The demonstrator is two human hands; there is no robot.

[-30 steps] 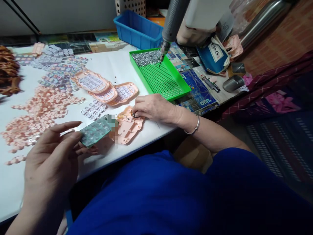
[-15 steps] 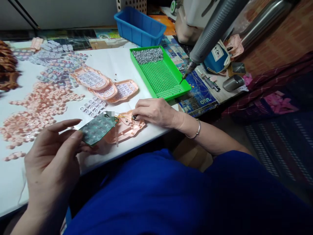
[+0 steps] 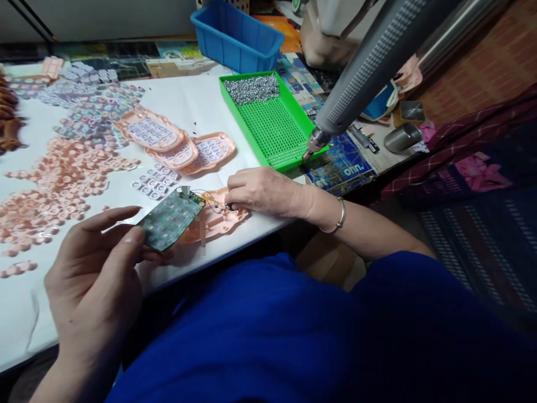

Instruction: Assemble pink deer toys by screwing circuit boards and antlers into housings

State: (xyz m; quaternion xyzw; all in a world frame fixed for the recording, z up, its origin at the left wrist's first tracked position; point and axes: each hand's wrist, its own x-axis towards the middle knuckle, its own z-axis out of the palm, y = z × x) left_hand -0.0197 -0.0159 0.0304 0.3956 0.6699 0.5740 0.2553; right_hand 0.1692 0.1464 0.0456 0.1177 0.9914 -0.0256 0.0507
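My left hand [image 3: 98, 274] pinches a green circuit board [image 3: 168, 221] by its left edge, thumb on top, and holds it tilted above the table. Thin wires [image 3: 210, 199] run from the board's far end towards my right hand [image 3: 268, 193]. Between the fingertips of that hand is a small dark round part [image 3: 229, 206], mostly hidden by the fingers. Under it lies a peach plastic shell half [image 3: 222, 223], its inside with small posts facing up; the board covers its left portion.
Peach shells with keypads [image 3: 146, 131] lie behind, beside grey key sheets [image 3: 157, 182] and heaps of peach buttons [image 3: 62, 179]. A green tray [image 3: 268, 120] holds screws. An electric screwdriver [image 3: 344, 101] hangs over its right edge. A blue bin [image 3: 237, 42] stands at the back.
The circuit board has turned slightly, showing more of its face. My right hand stays at the shell with the dark part. The screwdriver appears lower and larger, as the view shifted a little.
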